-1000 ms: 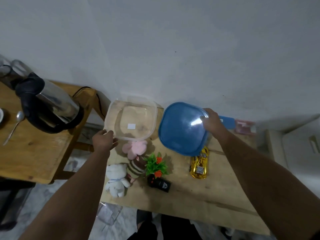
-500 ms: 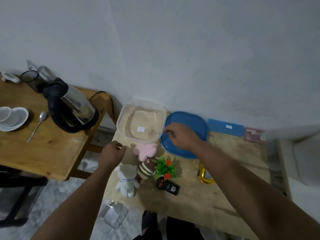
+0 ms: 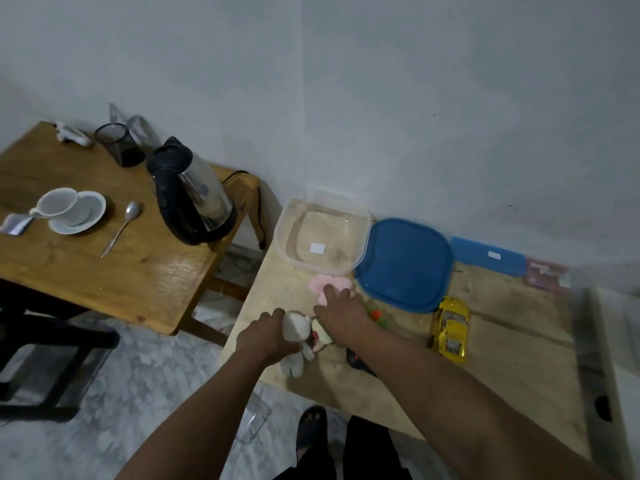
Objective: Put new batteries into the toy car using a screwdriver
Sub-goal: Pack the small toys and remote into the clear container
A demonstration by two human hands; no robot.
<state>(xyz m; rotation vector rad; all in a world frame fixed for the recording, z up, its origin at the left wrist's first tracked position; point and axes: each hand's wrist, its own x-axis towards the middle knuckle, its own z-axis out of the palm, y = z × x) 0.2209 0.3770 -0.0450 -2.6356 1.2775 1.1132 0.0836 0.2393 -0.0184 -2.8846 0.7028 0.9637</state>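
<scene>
The yellow toy car lies on the pale wooden table, just below the blue lid, with neither hand touching it. My left hand grips a white plush toy at the table's left edge. My right hand lies palm down over a striped plush, its fingertips on a pink plush. What the fingers do underneath is hidden. A black remote peeks out beside my right forearm.
A clear plastic container stands at the table's back left corner. Against the wall lie a flat blue box and a pink pack. The brown side table on the left carries a kettle, a cup on a saucer and a spoon.
The container and the blue lid were set down on the table. Both hands then came down to the plush toys, the left closing round the white one.
</scene>
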